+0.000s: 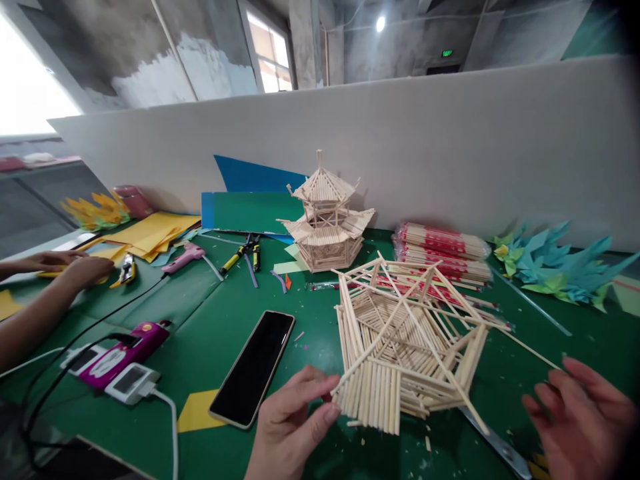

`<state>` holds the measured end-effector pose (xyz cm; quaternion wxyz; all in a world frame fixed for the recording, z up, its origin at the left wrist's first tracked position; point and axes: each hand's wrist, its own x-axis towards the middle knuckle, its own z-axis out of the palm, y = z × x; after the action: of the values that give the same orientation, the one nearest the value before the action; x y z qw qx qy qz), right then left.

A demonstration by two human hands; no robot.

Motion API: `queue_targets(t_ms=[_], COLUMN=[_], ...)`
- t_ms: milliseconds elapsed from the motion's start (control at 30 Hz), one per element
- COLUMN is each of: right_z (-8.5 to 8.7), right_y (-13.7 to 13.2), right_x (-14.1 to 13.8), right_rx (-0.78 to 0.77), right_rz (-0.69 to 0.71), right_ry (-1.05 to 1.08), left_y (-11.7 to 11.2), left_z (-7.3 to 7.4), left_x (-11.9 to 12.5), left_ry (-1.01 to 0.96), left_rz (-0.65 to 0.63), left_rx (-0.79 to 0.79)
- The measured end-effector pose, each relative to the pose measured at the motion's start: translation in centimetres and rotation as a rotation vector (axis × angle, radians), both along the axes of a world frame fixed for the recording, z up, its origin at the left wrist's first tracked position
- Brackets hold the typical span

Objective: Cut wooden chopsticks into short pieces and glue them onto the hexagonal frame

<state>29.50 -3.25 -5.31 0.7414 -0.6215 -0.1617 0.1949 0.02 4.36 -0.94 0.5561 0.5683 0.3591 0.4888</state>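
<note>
A half-built hexagonal frame of thin wooden sticks (370, 393) stands on the green table in front of me, with slatted sides and several long sticks crossing its top. At its near left corner, my left hand (300, 420) pinches the end of one crossing stick between thumb and fingers. My right hand (580, 413), slightly blurred, is to the right of the frame, its fingertips at the outer end of a thin wooden stick (530, 350) that reaches toward the frame's right corner. Scissors (500, 448) lie partly hidden beneath the frame. Behind it rises a finished-looking stick pagoda (325, 230).
Bundles of wrapped sticks (440, 250) lie behind the frame, beside blue paper leaves (560, 263). To the left are a phone (254, 367), a purple power strip (123, 357), a pink glue gun (184, 259) and pliers (240, 253). Another person's hands (83, 267) work at far left.
</note>
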Motion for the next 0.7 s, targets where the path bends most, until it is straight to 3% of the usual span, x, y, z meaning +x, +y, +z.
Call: queue_targets(t_ms=[100, 267, 700], right_z=[0.6, 2.0, 2.2], right_y=[0.5, 1.3, 2.1], right_x=[-1.4, -4.3, -5.5], right_rx=[0.020, 0.012, -0.035], right_rz=[-0.067, -0.042, 0.095], right_ry=[0.247, 0.258, 0.372], left_y=[0.0, 0.1, 0.5], left_z=[-0.3, -0.9, -0.6], left_x=[-0.1, -0.4, -0.5], left_ry=[0.004, 0.000, 0.005], left_rz=[-0.013, -0.048, -0.102], left_rx=[0.012, 0.062, 0.102])
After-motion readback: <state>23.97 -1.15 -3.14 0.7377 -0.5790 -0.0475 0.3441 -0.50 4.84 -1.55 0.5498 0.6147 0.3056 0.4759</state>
